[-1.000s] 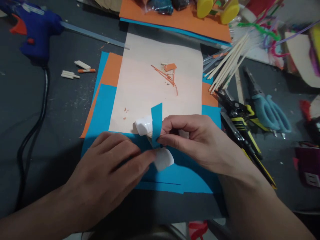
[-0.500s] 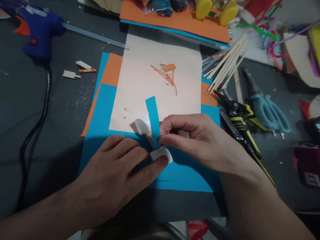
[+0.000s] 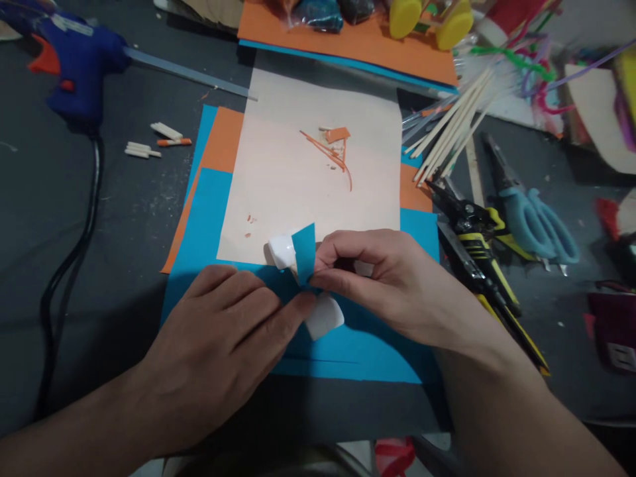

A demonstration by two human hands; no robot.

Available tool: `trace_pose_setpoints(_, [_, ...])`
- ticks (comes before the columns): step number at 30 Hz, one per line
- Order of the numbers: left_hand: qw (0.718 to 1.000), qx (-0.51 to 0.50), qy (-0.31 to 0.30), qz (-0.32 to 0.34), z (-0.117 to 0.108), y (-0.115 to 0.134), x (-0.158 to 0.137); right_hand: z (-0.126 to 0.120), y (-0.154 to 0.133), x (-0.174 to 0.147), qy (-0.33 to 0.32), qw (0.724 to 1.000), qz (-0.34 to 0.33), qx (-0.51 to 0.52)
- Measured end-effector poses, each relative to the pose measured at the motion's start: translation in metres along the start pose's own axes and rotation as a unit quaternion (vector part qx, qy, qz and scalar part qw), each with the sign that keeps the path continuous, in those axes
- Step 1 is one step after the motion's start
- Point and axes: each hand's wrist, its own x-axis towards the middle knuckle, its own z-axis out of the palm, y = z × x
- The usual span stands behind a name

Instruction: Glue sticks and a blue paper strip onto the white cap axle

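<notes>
A short blue paper strip [image 3: 305, 254] stands between my hands, its upper end bent over. My right hand [image 3: 370, 278] is closed, pinching the strip's right edge between thumb and forefinger. Behind the strip shows a bit of thin wooden stick [image 3: 294, 270], with a white rounded piece [image 3: 281, 252] at its far end and another white piece [image 3: 324, 317] at the near side. My left hand [image 3: 233, 331] is closed around the stick's near part, thumb tip beside the near white piece. Its fingertips are hidden, as is the strip's lower end.
Under my hands lie blue paper [image 3: 199, 232] and a white sheet [image 3: 278, 165] with orange scraps [image 3: 338, 135]. A blue glue gun [image 3: 79, 59] lies at left. Wooden sticks [image 3: 454, 129], black-yellow cutters [image 3: 470, 222] and blue-handled scissors [image 3: 534, 222] lie at right.
The blue strip's upper end has come down and now looks shorter and bent. My left thumb has slid off the near white piece toward the strip, and that piece now shows more fully.
</notes>
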Motion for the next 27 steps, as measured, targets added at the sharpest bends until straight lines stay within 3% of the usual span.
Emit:
trace_pose_setpoints(17, [1.0, 0.02, -0.024, 0.002, 0.002, -0.0012, -0.0012, 0.0018, -0.0009, 0.0009, 0.02, 0.999, -0.039, -0.029])
trace_pose_setpoints(27, [0.999, 0.028, -0.028, 0.012, 0.0029, -0.0013, 0.0001, 0.0007, 0.0045, 0.0013, 0.023, 0.999, -0.026, -0.033])
